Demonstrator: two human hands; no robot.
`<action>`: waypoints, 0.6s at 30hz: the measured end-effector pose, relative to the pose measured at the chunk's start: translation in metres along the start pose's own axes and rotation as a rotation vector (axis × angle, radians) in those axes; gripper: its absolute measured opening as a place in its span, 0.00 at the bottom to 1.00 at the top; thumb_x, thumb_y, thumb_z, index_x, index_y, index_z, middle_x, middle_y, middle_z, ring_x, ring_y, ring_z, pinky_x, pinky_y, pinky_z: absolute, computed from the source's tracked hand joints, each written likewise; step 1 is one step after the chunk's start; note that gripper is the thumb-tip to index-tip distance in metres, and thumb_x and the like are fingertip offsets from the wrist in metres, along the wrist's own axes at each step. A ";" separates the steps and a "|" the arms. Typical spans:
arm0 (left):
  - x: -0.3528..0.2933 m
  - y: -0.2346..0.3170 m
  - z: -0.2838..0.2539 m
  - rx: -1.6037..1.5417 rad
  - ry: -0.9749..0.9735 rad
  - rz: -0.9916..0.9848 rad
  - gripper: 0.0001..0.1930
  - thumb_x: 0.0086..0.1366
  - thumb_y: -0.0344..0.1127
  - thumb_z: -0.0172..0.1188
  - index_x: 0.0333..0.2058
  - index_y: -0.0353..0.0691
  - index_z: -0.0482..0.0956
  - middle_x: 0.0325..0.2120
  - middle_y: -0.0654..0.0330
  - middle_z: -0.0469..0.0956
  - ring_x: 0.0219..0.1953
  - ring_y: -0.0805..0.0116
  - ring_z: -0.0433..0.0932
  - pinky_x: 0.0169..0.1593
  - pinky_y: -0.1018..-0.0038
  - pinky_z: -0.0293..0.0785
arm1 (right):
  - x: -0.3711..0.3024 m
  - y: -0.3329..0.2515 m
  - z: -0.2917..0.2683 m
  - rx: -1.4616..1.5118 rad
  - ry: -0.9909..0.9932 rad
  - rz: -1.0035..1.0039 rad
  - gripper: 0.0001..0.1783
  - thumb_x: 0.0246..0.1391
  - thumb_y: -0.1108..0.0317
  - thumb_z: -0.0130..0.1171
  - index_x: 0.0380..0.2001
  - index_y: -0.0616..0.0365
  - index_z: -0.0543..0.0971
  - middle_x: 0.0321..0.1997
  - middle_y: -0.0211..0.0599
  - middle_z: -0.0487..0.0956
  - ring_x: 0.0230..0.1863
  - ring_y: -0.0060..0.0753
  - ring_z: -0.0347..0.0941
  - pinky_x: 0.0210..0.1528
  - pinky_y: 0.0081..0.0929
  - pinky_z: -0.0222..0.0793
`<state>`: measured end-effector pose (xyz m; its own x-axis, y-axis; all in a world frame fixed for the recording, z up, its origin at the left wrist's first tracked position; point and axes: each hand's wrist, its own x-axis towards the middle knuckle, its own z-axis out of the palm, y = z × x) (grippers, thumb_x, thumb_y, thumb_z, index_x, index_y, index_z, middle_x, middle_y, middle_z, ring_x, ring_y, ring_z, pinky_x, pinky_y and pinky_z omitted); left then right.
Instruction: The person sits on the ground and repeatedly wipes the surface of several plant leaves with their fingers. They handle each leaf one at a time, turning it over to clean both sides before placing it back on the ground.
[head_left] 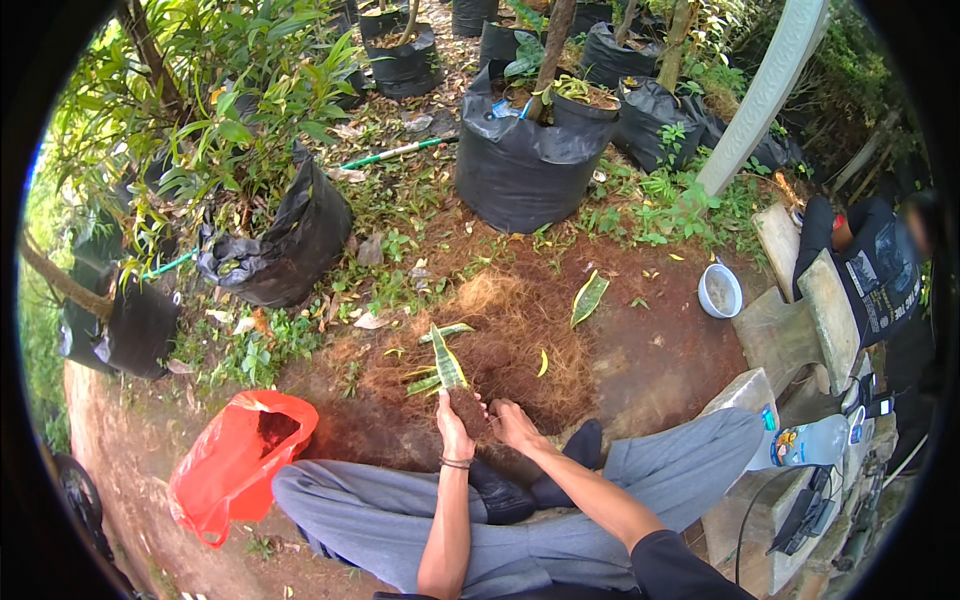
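Note:
My left hand (454, 428) is closed around the lower end of a snake plant leaf cutting (447, 362), green with yellow edges and held upright. A brown clump of soil or fiber (466, 408) wraps the leaf's base. My right hand (515, 425) is at the clump's right side with its fingers bent and closed; what is between them, if anything, is hidden. Just beyond my hands lies a pile of brown coconut fiber (545, 365). Another leaf piece (590, 299) rests at the pile's far right, and more leaf pieces lie behind the cutting.
A red plastic bag (236, 468) with brown material stands at left. Black grow bags (530, 165) with plants line the far side. At right are a small bucket (720, 291), concrete benches (775, 335), a clear water jug (815, 441) and a seated person (880, 270).

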<state>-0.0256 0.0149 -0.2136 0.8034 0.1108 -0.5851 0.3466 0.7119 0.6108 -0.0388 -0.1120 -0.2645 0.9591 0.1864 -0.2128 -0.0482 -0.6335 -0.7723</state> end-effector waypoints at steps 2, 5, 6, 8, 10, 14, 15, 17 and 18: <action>0.001 -0.001 0.001 0.020 0.039 -0.018 0.27 0.68 0.59 0.40 0.37 0.35 0.71 0.26 0.53 0.78 0.23 0.63 0.78 0.26 0.68 0.76 | -0.002 0.000 -0.003 0.019 0.006 -0.011 0.09 0.49 0.74 0.54 0.36 0.63 0.73 0.37 0.56 0.73 0.43 0.62 0.71 0.42 0.47 0.69; 0.001 -0.002 0.002 0.028 0.029 -0.012 0.27 0.68 0.59 0.39 0.37 0.36 0.71 0.26 0.53 0.78 0.23 0.63 0.78 0.26 0.68 0.76 | -0.004 -0.007 0.003 0.014 0.005 0.012 0.13 0.48 0.74 0.56 0.39 0.64 0.70 0.38 0.55 0.71 0.44 0.61 0.70 0.43 0.46 0.69; 0.002 -0.002 0.002 0.010 -0.004 -0.007 0.27 0.68 0.59 0.40 0.37 0.36 0.71 0.26 0.53 0.78 0.23 0.63 0.78 0.26 0.68 0.76 | -0.006 -0.010 0.006 0.005 -0.002 0.022 0.15 0.48 0.74 0.56 0.40 0.64 0.69 0.39 0.55 0.70 0.44 0.61 0.70 0.43 0.46 0.70; 0.001 -0.002 0.000 0.008 0.018 -0.029 0.27 0.68 0.59 0.40 0.37 0.36 0.71 0.26 0.53 0.78 0.23 0.63 0.78 0.26 0.68 0.77 | -0.008 -0.015 0.016 -0.095 -0.011 0.047 0.18 0.49 0.72 0.54 0.43 0.63 0.65 0.42 0.54 0.68 0.44 0.61 0.70 0.45 0.47 0.70; 0.001 -0.002 -0.003 0.001 -0.009 -0.008 0.27 0.68 0.59 0.41 0.38 0.36 0.72 0.26 0.54 0.78 0.24 0.63 0.77 0.28 0.68 0.76 | -0.009 -0.019 0.025 -0.153 0.065 0.046 0.17 0.49 0.72 0.54 0.43 0.63 0.65 0.43 0.53 0.68 0.45 0.61 0.70 0.45 0.47 0.70; 0.002 -0.003 -0.005 0.035 0.040 -0.013 0.27 0.68 0.59 0.41 0.38 0.37 0.72 0.27 0.55 0.78 0.25 0.63 0.77 0.29 0.68 0.76 | -0.007 -0.017 0.029 -0.163 0.039 0.134 0.19 0.46 0.76 0.52 0.44 0.62 0.65 0.46 0.52 0.69 0.51 0.58 0.68 0.46 0.48 0.70; 0.002 -0.004 -0.005 0.020 0.003 0.006 0.27 0.68 0.59 0.41 0.39 0.37 0.72 0.27 0.55 0.78 0.25 0.63 0.77 0.29 0.68 0.76 | -0.006 -0.015 0.028 -0.151 0.053 0.080 0.18 0.46 0.77 0.51 0.44 0.62 0.65 0.46 0.53 0.69 0.51 0.58 0.68 0.46 0.48 0.70; 0.003 -0.005 -0.005 0.028 0.025 -0.004 0.27 0.68 0.59 0.41 0.39 0.37 0.72 0.27 0.55 0.78 0.25 0.62 0.77 0.29 0.68 0.76 | -0.006 -0.010 0.021 -0.132 0.023 0.042 0.18 0.47 0.78 0.50 0.44 0.62 0.66 0.46 0.53 0.69 0.51 0.58 0.68 0.45 0.48 0.70; 0.003 -0.005 -0.005 0.020 0.000 0.007 0.27 0.68 0.59 0.41 0.39 0.37 0.72 0.27 0.55 0.78 0.25 0.62 0.77 0.29 0.68 0.76 | -0.006 -0.009 0.019 -0.129 0.000 0.042 0.17 0.48 0.78 0.50 0.44 0.62 0.67 0.45 0.54 0.70 0.49 0.59 0.69 0.45 0.48 0.70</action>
<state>-0.0277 0.0151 -0.2212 0.8059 0.1160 -0.5806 0.3504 0.6971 0.6256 -0.0494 -0.0935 -0.2678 0.9572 0.1578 -0.2428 -0.0517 -0.7318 -0.6795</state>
